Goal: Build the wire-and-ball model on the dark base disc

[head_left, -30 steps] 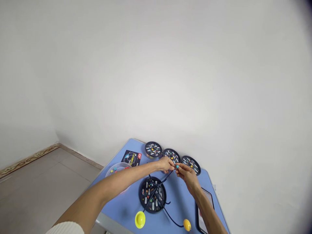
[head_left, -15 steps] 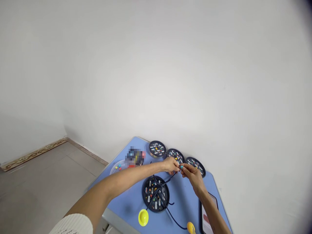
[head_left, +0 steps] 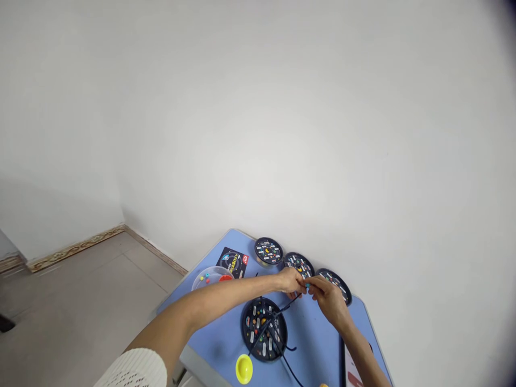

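Note:
My left hand [head_left: 292, 280] is closed around the end of a thin black rod [head_left: 291, 304]. Pinched in the fingertips of my right hand [head_left: 328, 299] is a small blue ball [head_left: 308, 286], right beside the rod's end; whether the two touch, I cannot tell. The rod belongs to several black arms crossing above a round black disc [head_left: 252, 344] printed with planets and labels. On one arm's near end sits a yellow ball-shaped piece [head_left: 244, 369] with a rim. Part of an orange piece [head_left: 323, 385] shows at the bottom edge.
Along the wall stand three round printed tubs [head_left: 269, 250]. At the left are a dark printed card [head_left: 241, 259] and a clear dish [head_left: 197, 281] with small coloured balls and a red piece. A phone [head_left: 350, 371] lies under my right forearm on the blue table [head_left: 314, 344].
The whole view has shifted, so the table sits lower and further right. Both hands keep their hold close together. The orange piece has mostly left the frame.

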`<state>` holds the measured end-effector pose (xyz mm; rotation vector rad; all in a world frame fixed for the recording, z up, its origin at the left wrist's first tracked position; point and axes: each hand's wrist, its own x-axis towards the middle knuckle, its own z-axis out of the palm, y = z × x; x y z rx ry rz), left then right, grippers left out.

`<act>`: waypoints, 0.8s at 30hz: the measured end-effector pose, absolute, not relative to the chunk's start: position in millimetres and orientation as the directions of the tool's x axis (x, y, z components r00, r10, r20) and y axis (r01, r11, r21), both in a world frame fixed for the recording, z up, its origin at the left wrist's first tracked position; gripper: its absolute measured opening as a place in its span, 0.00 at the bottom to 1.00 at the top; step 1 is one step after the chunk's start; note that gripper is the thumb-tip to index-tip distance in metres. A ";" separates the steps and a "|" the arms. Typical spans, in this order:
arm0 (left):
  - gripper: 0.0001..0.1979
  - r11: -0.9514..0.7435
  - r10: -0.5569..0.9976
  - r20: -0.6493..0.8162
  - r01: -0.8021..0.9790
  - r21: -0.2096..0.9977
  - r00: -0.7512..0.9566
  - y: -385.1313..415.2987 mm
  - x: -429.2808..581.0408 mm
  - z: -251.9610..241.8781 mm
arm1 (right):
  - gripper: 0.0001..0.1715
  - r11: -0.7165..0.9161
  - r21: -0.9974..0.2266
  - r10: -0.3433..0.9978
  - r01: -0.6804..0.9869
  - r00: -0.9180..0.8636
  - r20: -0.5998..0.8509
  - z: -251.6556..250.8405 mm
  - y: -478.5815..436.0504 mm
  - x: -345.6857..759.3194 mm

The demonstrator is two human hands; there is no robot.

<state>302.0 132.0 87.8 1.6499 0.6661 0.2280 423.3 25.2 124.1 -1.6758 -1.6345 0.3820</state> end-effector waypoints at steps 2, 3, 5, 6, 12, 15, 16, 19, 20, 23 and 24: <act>0.02 -0.043 0.548 -0.223 0.294 0.955 0.806 132.0 302.2 87.5 | 0.16 0.130 -0.625 0.950 0.770 0.083 0.300 125.4 26.0 423.1; 0.02 -0.039 0.551 -0.226 0.295 0.955 0.803 132.1 302.3 87.5 | 0.17 0.142 -0.598 0.951 0.789 0.060 0.304 126.0 26.2 423.0; 0.03 -0.031 0.555 -0.227 0.292 0.956 0.800 132.0 302.0 87.7 | 0.18 0.160 -0.549 0.952 0.820 0.019 0.306 126.9 26.2 423.0; 0.03 -0.027 0.555 -0.225 0.288 0.957 0.801 131.9 301.7 88.0 | 0.19 0.166 -0.527 0.953 0.833 0.003 0.304 127.1 26.1 423.0; 0.05 -0.007 0.570 -0.206 0.255 0.967 0.796 129.6 301.2 88.8 | 0.19 0.149 -0.407 0.959 0.901 -0.032 0.280 126.8 26.7 424.8; 0.05 -0.005 0.579 -0.200 0.248 0.969 0.790 129.4 302.7 88.3 | 0.19 0.115 -0.355 0.968 0.928 -0.024 0.249 126.7 28.2 426.0; 0.05 -0.006 0.582 -0.198 0.248 0.969 0.789 129.5 303.3 88.3 | 0.19 0.106 -0.338 0.971 0.935 -0.023 0.239 126.8 28.8 426.2; 0.04 -0.010 0.591 -0.191 0.244 0.970 0.784 129.7 305.1 88.9 | 0.19 0.082 -0.294 0.978 0.952 -0.019 0.209 126.7 30.5 426.5; 0.03 -0.012 0.594 -0.188 0.241 0.970 0.782 129.5 305.5 89.3 | 0.18 0.072 -0.281 0.980 0.957 -0.015 0.199 126.4 31.1 426.7; 0.03 -0.014 0.603 -0.173 0.228 0.974 0.778 127.4 306.1 90.5 | 0.18 0.032 -0.246 0.986 0.969 0.010 0.169 124.4 33.2 427.9; 0.05 -0.016 0.608 -0.168 0.223 0.975 0.776 126.3 306.0 90.8 | 0.18 0.017 -0.235 0.987 0.972 0.021 0.160 123.5 34.0 428.4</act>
